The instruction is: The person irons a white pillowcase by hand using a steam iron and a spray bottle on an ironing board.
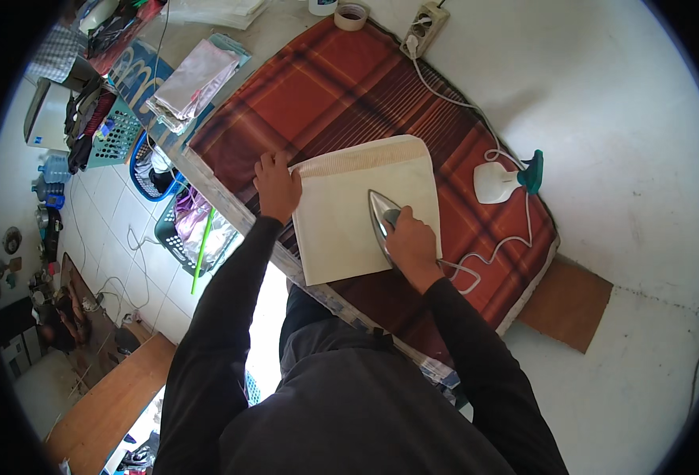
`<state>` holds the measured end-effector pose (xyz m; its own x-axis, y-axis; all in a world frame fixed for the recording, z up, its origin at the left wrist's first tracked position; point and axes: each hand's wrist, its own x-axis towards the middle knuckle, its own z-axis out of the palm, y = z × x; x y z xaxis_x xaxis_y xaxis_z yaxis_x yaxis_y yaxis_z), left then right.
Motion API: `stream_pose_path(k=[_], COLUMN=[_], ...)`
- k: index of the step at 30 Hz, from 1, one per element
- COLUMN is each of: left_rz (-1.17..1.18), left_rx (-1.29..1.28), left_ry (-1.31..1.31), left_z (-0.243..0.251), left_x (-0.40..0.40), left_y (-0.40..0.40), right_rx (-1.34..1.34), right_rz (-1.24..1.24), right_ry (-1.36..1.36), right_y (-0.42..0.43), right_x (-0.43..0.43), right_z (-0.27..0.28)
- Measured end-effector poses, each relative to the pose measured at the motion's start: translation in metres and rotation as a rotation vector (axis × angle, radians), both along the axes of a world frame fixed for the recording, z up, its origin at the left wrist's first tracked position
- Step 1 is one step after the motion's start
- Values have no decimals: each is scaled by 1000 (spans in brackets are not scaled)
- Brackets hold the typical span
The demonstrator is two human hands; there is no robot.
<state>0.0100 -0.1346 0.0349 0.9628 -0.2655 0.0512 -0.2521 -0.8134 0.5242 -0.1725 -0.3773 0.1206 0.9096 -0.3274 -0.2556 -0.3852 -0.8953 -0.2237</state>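
My right hand [413,240] grips the handle of a clothes iron [380,217], which rests on a cream cloth [340,222]. The iron's silver tip points toward the far side. Folded or layered flat, the cloth has a ribbed-looking band along its far edge and a rounded far right corner. My left hand [277,187] lies at the cloth's far left corner, thumb against its edge and fingers spread on the cover beyond. Beneath is a red and brown plaid cover [284,83] over a table. The iron's sole is hidden against the cloth.
A white spray bottle [495,183] with a green trigger lies at right, by the iron's cord [498,255]. A power strip [425,28] and tape roll [350,16] sit far off. Folded fabrics [198,80] lie at left; baskets [168,228] stand below the table edge [222,193].
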Motion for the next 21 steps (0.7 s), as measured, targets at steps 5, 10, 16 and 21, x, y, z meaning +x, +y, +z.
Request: stream_pose_path(k=[5, 10, 16, 21], left_rz=[-130, -138, -130, -139], left_rx=[201, 276, 268, 249], left_ry=[-241, -209, -191, -208], left_z=[7, -8, -9, -8], left_x=[-48, -45, -47, -44], left_y=[-9, 4, 6, 3], right_rx=[-8, 24, 27, 67], right_rz=[-104, -196, -224, -270], right_ry=[-36, -2, -34, -19], right_y=[-32, -50, -61, -77], right_x=[2, -20, -19, -24], right_z=[12, 9, -1, 7])
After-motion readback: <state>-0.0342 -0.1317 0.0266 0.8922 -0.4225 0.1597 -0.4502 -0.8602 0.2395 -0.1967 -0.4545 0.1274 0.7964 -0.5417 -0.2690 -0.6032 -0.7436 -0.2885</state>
